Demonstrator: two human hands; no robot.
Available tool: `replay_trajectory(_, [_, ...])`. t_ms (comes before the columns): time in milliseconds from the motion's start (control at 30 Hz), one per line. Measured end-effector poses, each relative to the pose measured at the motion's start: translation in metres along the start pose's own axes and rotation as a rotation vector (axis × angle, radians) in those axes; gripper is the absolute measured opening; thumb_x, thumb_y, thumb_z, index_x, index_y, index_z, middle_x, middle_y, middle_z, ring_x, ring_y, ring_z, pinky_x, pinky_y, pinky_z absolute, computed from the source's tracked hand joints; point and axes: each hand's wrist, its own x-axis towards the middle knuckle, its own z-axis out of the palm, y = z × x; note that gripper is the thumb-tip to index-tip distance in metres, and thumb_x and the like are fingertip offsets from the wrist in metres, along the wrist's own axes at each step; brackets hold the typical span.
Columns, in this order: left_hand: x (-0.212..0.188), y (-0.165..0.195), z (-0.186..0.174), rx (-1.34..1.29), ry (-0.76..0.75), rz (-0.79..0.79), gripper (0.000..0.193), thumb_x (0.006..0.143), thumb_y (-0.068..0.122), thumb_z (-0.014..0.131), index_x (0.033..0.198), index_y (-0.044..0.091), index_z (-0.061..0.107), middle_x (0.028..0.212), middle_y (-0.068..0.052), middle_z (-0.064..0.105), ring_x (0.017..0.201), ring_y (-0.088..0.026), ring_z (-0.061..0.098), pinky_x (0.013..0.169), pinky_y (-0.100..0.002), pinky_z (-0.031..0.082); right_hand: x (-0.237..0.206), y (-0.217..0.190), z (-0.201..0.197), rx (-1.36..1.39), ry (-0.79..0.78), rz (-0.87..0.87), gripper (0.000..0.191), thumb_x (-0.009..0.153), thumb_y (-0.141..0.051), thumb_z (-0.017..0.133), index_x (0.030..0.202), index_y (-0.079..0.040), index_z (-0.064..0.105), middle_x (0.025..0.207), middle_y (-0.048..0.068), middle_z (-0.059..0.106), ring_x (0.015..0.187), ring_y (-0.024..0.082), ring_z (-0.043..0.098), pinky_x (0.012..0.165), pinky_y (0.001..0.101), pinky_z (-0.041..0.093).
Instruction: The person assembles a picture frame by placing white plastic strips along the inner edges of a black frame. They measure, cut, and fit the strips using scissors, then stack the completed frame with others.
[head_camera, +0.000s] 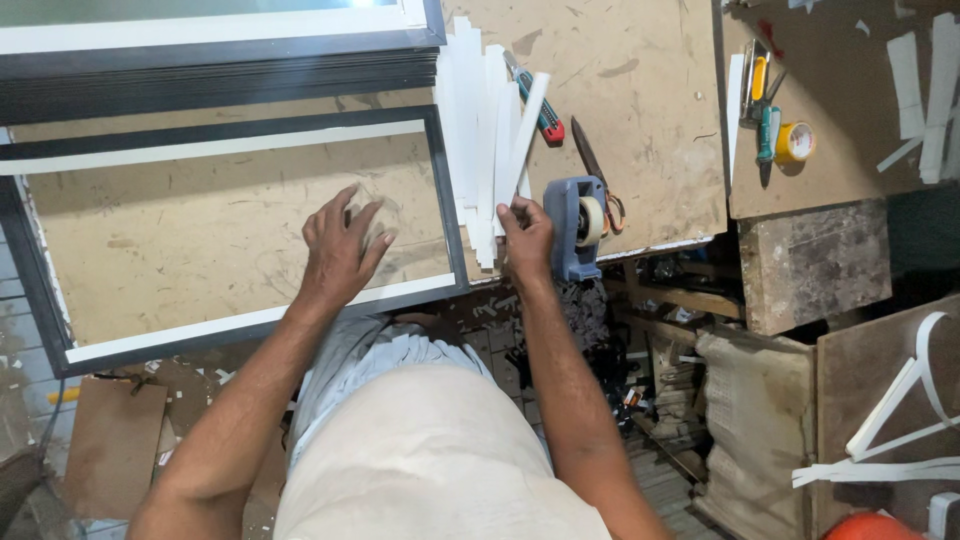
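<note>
Hands at a framed glass pane on the counter (640, 120)

Left hand (340, 245) rests flat, fingers released, on the glass pane (200, 250); right hand (525, 235) fingers grasp a white strip (522, 135) beside the blue tape dispenser (575, 225).

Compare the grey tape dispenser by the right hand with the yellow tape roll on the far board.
The grey tape dispenser is bulky and holds its pale roll upright in a housing; the yellow tape roll is small, bare and lies loose. The dispenser sits beside the right hand; the yellow roll lies far off, by the green-handled tool. Both rest on worn brown boards.
</note>
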Motion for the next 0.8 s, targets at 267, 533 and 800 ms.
replay_trajectory(267, [0.034, 0.016, 0.027, -0.564, -0.145, -0.308, 0.033, 0.100, 0.026, 0.068, 0.128, 0.009, 0.066, 0.132, -0.013, 0.061, 0.111, -0.018, 0.065, 0.089, -0.031, 0.063, -0.038, -0.020, 0.009, 0.084, -0.215, 0.147, 0.021, 0.086, -0.019, 0.082, 0.093, -0.003, 0.070, 0.070, 0.001, 0.066, 0.057, 0.010, 0.061, 0.048, 0.0249, 0.052])
replay_trajectory(533, [0.041, 0.037, 0.051, -1.041, -0.042, -0.561, 0.026, 0.098, 0.019, 0.073, 0.118, 0.003, 0.068, 0.094, -0.003, 0.076, 0.087, -0.011, 0.070, 0.078, -0.028, 0.060, -0.043, -0.005, 0.026, 0.017, -0.192, 0.030, 0.021, 0.093, -0.022, 0.079, 0.089, -0.003, 0.070, 0.070, -0.001, 0.062, 0.056, 0.008, 0.055, 0.046, 0.0266, 0.047])
replay_trajectory(800, [0.022, 0.045, 0.022, -0.581, 0.051, -0.436, 0.031, 0.093, 0.014, 0.074, 0.121, 0.001, 0.069, 0.093, -0.007, 0.072, 0.080, -0.015, 0.070, 0.070, -0.031, 0.058, -0.038, 0.003, 0.016, -0.653, 0.197, -0.785, 0.031, 0.094, -0.025, 0.075, 0.114, -0.002, 0.075, 0.104, 0.017, 0.068, 0.092, 0.026, 0.067, 0.068, 0.0298, 0.062])
